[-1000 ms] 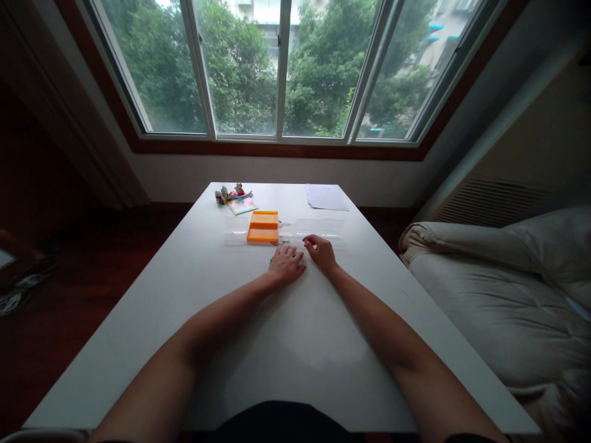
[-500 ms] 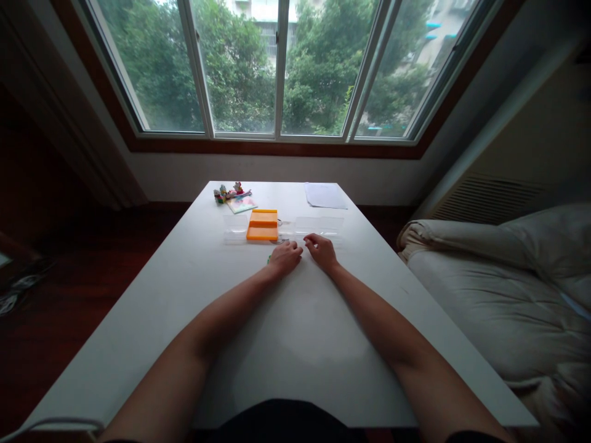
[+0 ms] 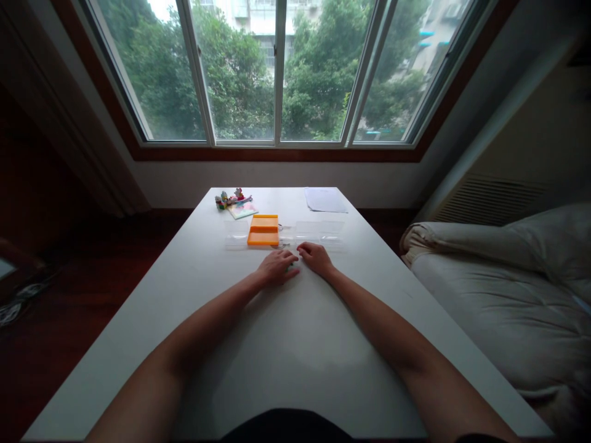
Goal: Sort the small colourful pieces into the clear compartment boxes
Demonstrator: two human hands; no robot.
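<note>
My left hand [image 3: 278, 267] is low over the middle of the table, its thumb and fingers curved around a small green thing [image 3: 290, 266]. That thing is mostly hidden by the fingers, so its kind does not show. Just to the right, my right hand [image 3: 316, 258] has thumb and forefinger pinched together; whatever is in the pinch is too small to make out. Beyond the left hand lies an orange tray [image 3: 263, 236] with two sections. Clear plastic cases [image 3: 318, 229] lie behind the right hand, and another clear case [image 3: 236, 234] is left of the tray.
Several small colourful figures [image 3: 226, 199] stand at the far left of the white table [image 3: 194, 344], by a pastel card [image 3: 243, 210]. White paper sheets [image 3: 325, 200] lie at the far right. A padded beige sofa [image 3: 480, 289] flanks the right side, and a window is ahead.
My left hand has turned and drawn slightly left and nearer; the green thing now shows between thumb and fingers. My right hand has shifted a little left. The view has tipped slightly upward.
</note>
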